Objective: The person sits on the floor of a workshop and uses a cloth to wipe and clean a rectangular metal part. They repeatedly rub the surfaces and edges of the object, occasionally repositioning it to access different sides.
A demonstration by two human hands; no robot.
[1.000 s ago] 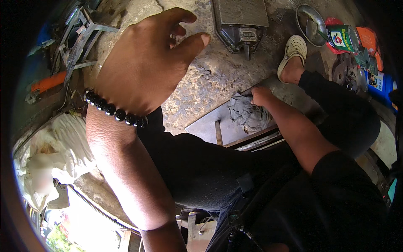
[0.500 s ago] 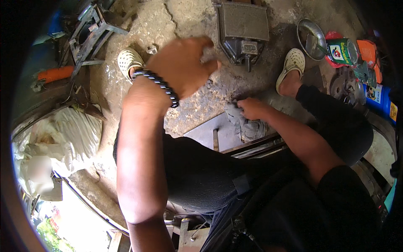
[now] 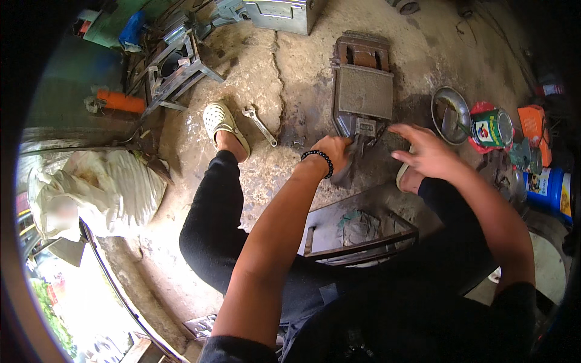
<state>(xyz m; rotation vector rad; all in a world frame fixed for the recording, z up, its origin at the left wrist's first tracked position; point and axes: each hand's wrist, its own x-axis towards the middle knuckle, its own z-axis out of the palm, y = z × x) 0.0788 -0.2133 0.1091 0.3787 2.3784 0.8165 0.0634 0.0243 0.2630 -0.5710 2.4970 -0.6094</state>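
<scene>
Through the head view, I see the right hand has left the grey cloth and spreads empty beside the metal vise on the floor. The left hand curls at its front, grip hidden; work now centres there.

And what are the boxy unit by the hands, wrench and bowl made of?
Boxy unit: probably cast metal, matte grey-brown, with rust-like colour at its far end.
Wrench: likely steel, judging by its greyish sheen.
Bowl: seemingly metal, exact kind unclear, from its shiny rim.
</scene>
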